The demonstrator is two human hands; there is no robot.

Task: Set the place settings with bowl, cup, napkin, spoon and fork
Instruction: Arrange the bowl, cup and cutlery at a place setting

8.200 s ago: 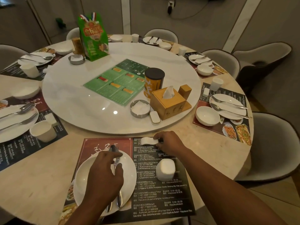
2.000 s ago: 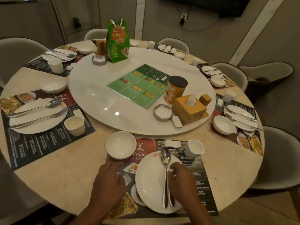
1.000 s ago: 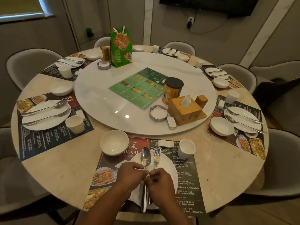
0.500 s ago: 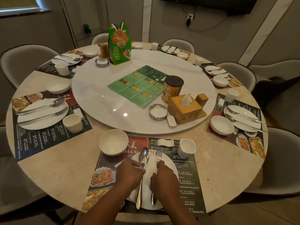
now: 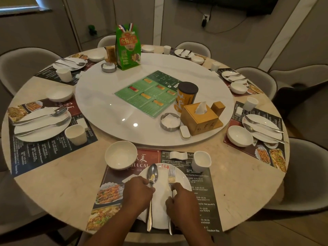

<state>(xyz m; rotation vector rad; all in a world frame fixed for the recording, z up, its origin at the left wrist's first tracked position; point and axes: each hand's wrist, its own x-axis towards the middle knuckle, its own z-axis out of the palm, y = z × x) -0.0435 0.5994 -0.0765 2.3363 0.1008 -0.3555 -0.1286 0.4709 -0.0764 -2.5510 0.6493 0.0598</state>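
On the worktop (image 5: 62, 183), the bowl (image 5: 120, 154) sits at the placemat's (image 5: 204, 192) far left corner; the left hand (image 5: 137, 192) curls round the spoon (image 5: 153, 174) handle on the plate (image 5: 160, 197); the right hand (image 5: 181, 201) grips the fork (image 5: 171, 174) lying alongside; the cup (image 5: 201, 160) stands far right.

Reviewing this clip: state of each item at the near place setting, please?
bowl: upright, empty, at the placemat's far left corner
cup: upright, on the placemat, far right
plate: flat on the placemat, cutlery on it
spoon: lying bowl-up on the plate, left hand gripping its handle
fork: lying tines away on the plate, right hand pinching its handle
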